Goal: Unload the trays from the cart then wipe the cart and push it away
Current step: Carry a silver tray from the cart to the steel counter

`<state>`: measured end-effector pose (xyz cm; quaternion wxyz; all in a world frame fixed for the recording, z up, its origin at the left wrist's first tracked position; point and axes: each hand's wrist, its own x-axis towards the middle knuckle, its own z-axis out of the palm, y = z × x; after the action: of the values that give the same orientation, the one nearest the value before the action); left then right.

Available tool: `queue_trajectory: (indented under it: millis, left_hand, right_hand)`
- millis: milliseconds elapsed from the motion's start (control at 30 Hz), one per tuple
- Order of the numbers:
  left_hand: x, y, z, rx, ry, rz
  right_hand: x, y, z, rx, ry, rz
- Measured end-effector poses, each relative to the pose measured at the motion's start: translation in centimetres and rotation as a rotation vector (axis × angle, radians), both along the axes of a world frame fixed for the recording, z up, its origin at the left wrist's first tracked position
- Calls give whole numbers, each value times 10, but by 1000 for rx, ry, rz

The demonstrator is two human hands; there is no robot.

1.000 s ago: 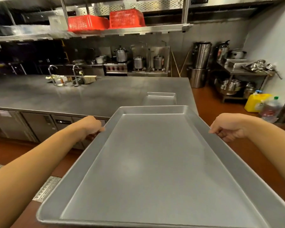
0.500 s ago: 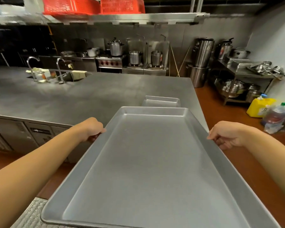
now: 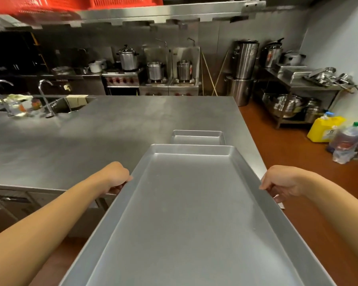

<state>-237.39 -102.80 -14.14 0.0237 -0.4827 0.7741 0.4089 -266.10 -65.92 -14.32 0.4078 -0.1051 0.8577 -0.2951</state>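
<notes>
Held level in mid-air: large steel tray [image 3: 194, 219], empty, far end reaching over the bench's [image 3: 103, 129] near right corner, near end cut off by the bottom of the picture. Gripped on both long rims. Left hand [image 3: 117, 177] curled over the left rim, thumb on top, fingertips hidden beneath the metal. Right hand [image 3: 281, 182] curled over the right rim, thumb on the lip, fingers tucked below and only partly seen. Both bare forearms entering from the lower corners.

Just beyond the held tray's far end, flat on the bench near its right edge: second tray [image 3: 198, 137], its near part hidden behind the carried one. Cart nowhere in view.

At the bench's far left corner: sink [image 3: 70, 106] with two curved taps [image 3: 44, 96] and blurred clutter beside them, hard to make out. Behind the bench: stove line with steel pots [image 3: 154, 70]. To the right, tall stockpots [image 3: 244, 58] stacked on the red-brown floor [image 3: 287, 157], and a rack [image 3: 302, 85] of bowls and pans, contents jumbled and indistinct. By the right wall: yellow jug [image 3: 324, 129] and a clear bottle [image 3: 346, 143], labels unreadable. Overhead: steel shelf [image 3: 174, 11] with red baskets [image 3: 77, 5], tops cropped by the upper edge.
</notes>
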Motion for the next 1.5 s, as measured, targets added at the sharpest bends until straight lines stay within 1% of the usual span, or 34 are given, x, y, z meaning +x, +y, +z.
queue_trajectory:
  millis: [133, 200, 367, 433, 567, 667, 733, 867, 933, 1033, 1200, 1500]
  left_hand:
    - [-62, -32, -25, -7, -31, -15]
    - [-106, -59, -43, -7, -44, -19]
    - [-197, -116, -82, -9, -97, -42]
    - [-225, -134, -99, -11, -108, -55]
    - [-273, -158, -131, -33, -192, -105]
    - [-304, -173, -146, -81, -211, -92]
    - [-320, -185, -160, -99, -201, -89]
    - [-342, -204, -184, -121, -246, -134]
    - [-351, -210, -192, -171, -238, -146]
    - [-364, -214, -201, -272, -274, -195]
    - [-382, -220, -217, -347, -309, -231]
    - [-400, -229, -246, -358, -355, -247]
  right_hand:
    - [-62, -32, -26, 31, -9, 23]
    - [-107, -57, -44, 27, -16, 8]
    - [-193, -112, -82, 96, -55, 37]
    - [-218, -130, -94, 114, -57, 32]
    - [-254, -157, -110, 145, -46, 30]
    - [-275, -174, -123, 152, -41, 19]
    - [-287, -185, -132, 152, -35, -3]
    - [-307, -205, -151, 179, -36, -28]
    - [-314, -214, -160, 186, -33, -39]
    - [-324, -226, -173, 191, -19, -53]
    - [-332, -237, -194, 218, -6, -91]
    - [-347, -248, -220, 209, 54, -130]
